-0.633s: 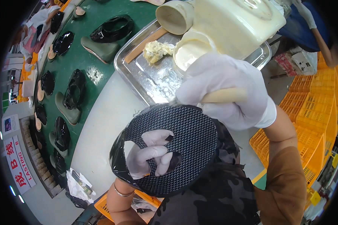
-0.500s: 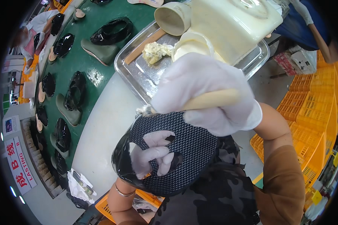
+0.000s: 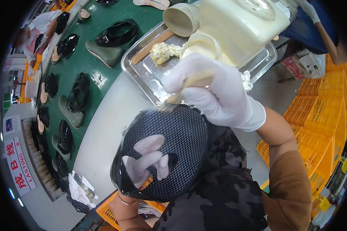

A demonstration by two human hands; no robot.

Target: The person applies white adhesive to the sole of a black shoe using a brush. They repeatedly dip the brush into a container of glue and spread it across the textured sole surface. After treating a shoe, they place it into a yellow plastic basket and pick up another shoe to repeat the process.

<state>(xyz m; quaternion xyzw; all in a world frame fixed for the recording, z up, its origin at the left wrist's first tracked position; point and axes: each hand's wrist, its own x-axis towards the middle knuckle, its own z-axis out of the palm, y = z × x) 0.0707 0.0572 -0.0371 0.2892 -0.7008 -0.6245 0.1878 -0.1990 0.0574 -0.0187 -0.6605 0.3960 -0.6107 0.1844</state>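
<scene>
I'm wearing smooth white rubbery gloves on my right hand and left hand. My left is holding a shoe upper of matt, carbon-weave-patterned fabric with glossy black edging. My right is gripping a wooden-handled brush. A shiny metal tray is sitting beside a creamy plastic jug.

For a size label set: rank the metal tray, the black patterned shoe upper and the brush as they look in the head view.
1. Metal tray and black patterned shoe upper: look alike; the upper is nearer the camera, so unsure.
2. Brush: smallest, mostly hidden in the right hand.
</scene>
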